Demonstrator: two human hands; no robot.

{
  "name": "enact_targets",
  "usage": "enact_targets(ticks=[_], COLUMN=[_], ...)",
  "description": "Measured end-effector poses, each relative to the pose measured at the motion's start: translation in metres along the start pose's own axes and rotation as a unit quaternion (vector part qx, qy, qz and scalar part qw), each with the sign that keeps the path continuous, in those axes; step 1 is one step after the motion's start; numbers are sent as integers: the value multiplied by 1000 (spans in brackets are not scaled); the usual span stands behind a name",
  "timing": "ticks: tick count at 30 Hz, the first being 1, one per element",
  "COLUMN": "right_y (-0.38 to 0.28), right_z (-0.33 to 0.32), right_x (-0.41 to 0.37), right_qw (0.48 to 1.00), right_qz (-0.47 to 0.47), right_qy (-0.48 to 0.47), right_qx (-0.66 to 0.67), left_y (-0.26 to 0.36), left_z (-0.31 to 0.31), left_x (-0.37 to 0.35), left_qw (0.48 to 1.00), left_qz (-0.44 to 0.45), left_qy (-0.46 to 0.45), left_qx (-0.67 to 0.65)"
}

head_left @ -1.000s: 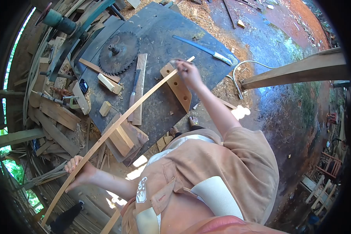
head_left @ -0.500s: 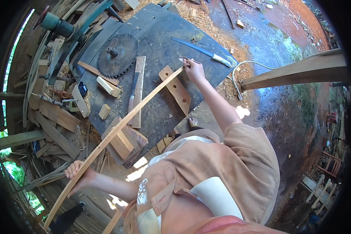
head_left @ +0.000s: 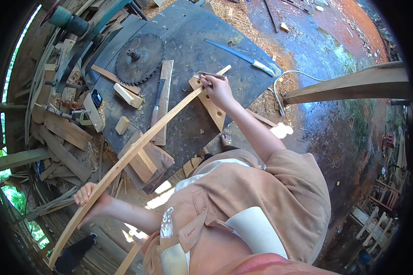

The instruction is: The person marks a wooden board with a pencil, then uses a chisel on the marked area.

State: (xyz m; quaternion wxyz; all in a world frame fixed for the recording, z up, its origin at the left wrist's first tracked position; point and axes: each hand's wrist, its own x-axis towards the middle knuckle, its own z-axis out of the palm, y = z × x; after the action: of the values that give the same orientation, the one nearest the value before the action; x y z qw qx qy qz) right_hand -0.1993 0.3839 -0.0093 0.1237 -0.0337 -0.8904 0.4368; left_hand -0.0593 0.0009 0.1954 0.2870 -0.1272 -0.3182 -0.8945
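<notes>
A long thin wooden strip [head_left: 137, 143] runs diagonally from the lower left up to the dark worktable [head_left: 188, 41]. My left hand [head_left: 91, 201] grips its near part, fingers wrapped around it. My right hand [head_left: 219, 90] rests on the strip close to its far end, shut on a thin pencil-like tool [head_left: 205, 75] held against the wood. Just under that hand lies a short wooden board with holes [head_left: 212, 107].
On the table lie a circular saw blade [head_left: 140, 57], a blue-bladed handsaw [head_left: 241, 56], a knife on a plank [head_left: 160, 96], small wood blocks [head_left: 128, 95] and a dark phone [head_left: 96, 98]. Stacked blocks [head_left: 144, 161] sit at the table's near corner. Scrap planks [head_left: 64, 133] crowd the left; a beam [head_left: 348, 86] juts in from the right.
My right hand has slid back down the strip toward me, so the strip's tip now sticks out past it. The left hand has kept its grip and barely moved.
</notes>
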Motion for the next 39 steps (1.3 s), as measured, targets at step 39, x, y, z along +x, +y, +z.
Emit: enact_targets(ticks=[39], right_y=[-66], right_z=[16], right_x=[-41], right_qw=[992], right_qz=[-117], right_qy=[46], right_qx=[27], left_y=[-40], left_z=[13], left_x=[-6], left_qw=[974], left_qz=[88], left_qy=[166], left_qx=[125])
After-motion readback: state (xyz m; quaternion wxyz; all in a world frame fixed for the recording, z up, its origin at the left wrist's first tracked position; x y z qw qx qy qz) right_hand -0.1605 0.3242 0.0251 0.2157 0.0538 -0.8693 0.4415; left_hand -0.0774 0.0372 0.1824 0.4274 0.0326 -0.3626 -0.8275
